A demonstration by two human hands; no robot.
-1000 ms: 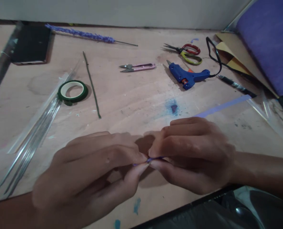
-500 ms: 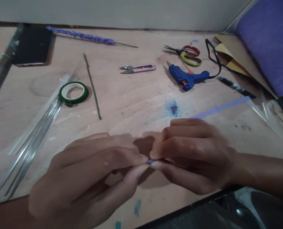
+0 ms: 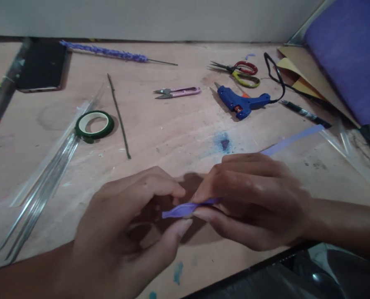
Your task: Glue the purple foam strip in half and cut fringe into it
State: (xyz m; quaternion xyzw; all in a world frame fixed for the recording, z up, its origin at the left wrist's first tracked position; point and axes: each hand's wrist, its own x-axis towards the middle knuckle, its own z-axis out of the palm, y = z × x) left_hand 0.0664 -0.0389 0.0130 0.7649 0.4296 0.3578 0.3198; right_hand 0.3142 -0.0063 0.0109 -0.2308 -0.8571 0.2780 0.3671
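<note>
Two bare hands work over the table, with one short purple strip (image 3: 177, 211) between them. One longer purple band (image 3: 297, 138) runs out from behind the right hand (image 3: 253, 199); whether the two are joined cannot be told. Around them are one roll of green tape (image 3: 110, 124), one green stem (image 3: 118, 114), one fuzzy purple stalk (image 3: 106, 51) on a thin wire, one pair of pink-handled snips (image 3: 185, 91), one pair of scissors (image 3: 237, 70) with a red and a yellow-green loop, one blue glue gun (image 3: 230, 98), one dark pen (image 3: 305, 113) and one dark phone (image 3: 41, 66). The shiny thin rods (image 3: 44, 197) at left lie too close together to count.

The tabletop (image 3: 153, 133) is pale and scuffed, with a blue stain (image 3: 219, 137) near its middle and two teal smudges by the near edge. A plain light wall (image 3: 141, 18) stands behind; brown paper (image 3: 315, 81) and a large purple sheet (image 3: 346, 54) fill the far right corner.

The right hand pinches the strip between thumb and forefinger. The left hand (image 3: 119, 220) has its thumb and fingers parted, and the strip's loose end pokes leftward into that gap, just above the thumb tip.
</note>
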